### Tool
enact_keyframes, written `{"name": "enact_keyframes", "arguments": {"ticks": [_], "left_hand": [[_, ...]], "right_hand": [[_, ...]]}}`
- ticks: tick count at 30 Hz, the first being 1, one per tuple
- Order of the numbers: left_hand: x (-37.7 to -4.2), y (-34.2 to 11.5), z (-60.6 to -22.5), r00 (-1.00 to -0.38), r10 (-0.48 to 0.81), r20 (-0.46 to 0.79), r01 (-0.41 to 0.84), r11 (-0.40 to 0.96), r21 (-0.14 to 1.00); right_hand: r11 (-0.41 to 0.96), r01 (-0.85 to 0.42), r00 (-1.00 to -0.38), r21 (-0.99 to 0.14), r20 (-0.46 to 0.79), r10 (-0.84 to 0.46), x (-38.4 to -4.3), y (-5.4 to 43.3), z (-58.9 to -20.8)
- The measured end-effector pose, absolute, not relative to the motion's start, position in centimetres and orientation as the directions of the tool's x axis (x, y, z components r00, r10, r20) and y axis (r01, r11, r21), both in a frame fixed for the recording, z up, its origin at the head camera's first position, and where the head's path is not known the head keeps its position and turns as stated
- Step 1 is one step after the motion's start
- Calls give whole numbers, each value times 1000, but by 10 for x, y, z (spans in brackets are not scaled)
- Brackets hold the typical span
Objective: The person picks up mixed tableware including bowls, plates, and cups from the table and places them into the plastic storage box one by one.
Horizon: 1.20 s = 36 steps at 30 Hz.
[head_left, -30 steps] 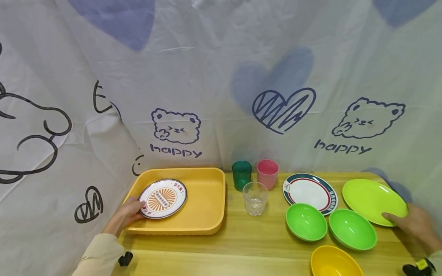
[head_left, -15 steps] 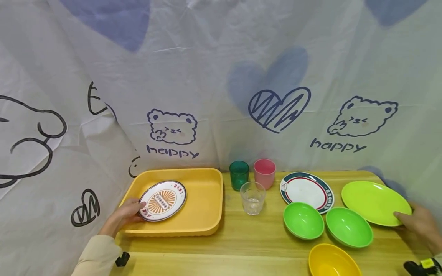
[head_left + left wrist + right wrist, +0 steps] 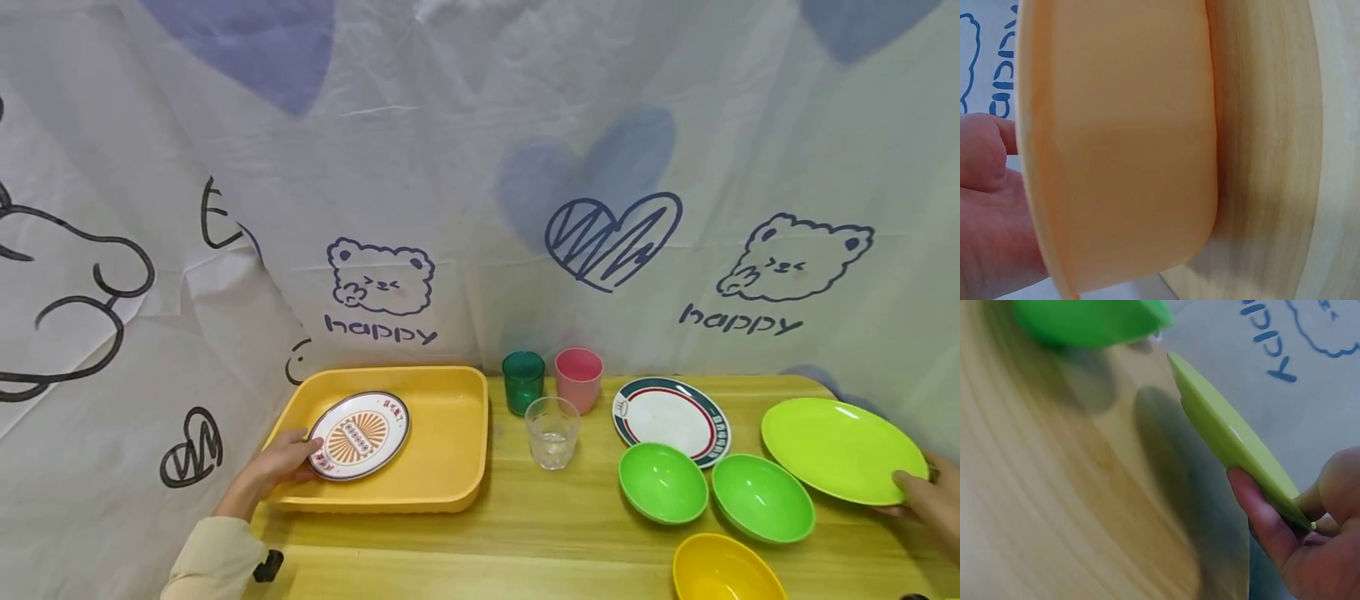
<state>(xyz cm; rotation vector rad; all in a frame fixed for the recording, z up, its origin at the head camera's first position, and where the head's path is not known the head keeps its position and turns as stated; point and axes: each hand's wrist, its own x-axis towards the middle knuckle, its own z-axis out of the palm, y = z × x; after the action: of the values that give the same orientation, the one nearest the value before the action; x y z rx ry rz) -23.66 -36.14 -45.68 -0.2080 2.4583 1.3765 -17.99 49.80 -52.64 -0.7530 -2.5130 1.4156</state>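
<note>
At the left, my left hand (image 3: 281, 463) pinches the near-left rim of a small white plate (image 3: 358, 437) with an orange sunburst print. This plate is tilted within the yellow tray (image 3: 448, 442); whether it touches the bottom I cannot tell. In the left wrist view the tray's wall (image 3: 1129, 144) hides the plate and my fingertips. At the far right, my right hand (image 3: 932, 493) grips the right rim of a lime-green plate (image 3: 843, 450), thumb on top and fingers beneath. The right wrist view shows this plate (image 3: 1232, 434) raised off the table, its shadow below.
Two green bowls (image 3: 663, 483) stand left of the lime plate, with a yellow bowl (image 3: 723, 571) nearer me. Behind them lies a white plate with a dark green rim (image 3: 671, 421). A green cup (image 3: 522, 383), a pink cup (image 3: 578, 381) and a clear glass (image 3: 552, 433) stand mid-table.
My right hand has moved right with the lime-green plate, which has come up off the table. The left hand keeps its hold on the white plate, nearly still.
</note>
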Motion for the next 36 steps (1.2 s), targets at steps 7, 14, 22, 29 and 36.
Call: {"name": "enact_keyframes", "arguments": {"ticks": [7, 14, 22, 29, 36], "left_hand": [[-223, -360, -445, -969, 35, -244, -155, 684, 713], [-216, -347, -438, -991, -20, -132, -103, 747, 657], [-212, -325, -432, -995, -70, 64, -1, 685, 728], [-206, -307, -434, -983, -87, 164, 73, 631, 772], [-206, -289, -433, -979, -61, 195, 121, 597, 793]], "right_hand": [[509, 158, -906, -846, 81, 415, -165, 481, -497], [459, 194, -872, -867, 62, 486, -161, 465, -483], [464, 41, -905, -885, 164, 393, -158, 440, -462], [339, 9, -910, -941, 133, 393, -155, 414, -456], [291, 17, -909, -957, 106, 402, -154, 393, -451]]}}
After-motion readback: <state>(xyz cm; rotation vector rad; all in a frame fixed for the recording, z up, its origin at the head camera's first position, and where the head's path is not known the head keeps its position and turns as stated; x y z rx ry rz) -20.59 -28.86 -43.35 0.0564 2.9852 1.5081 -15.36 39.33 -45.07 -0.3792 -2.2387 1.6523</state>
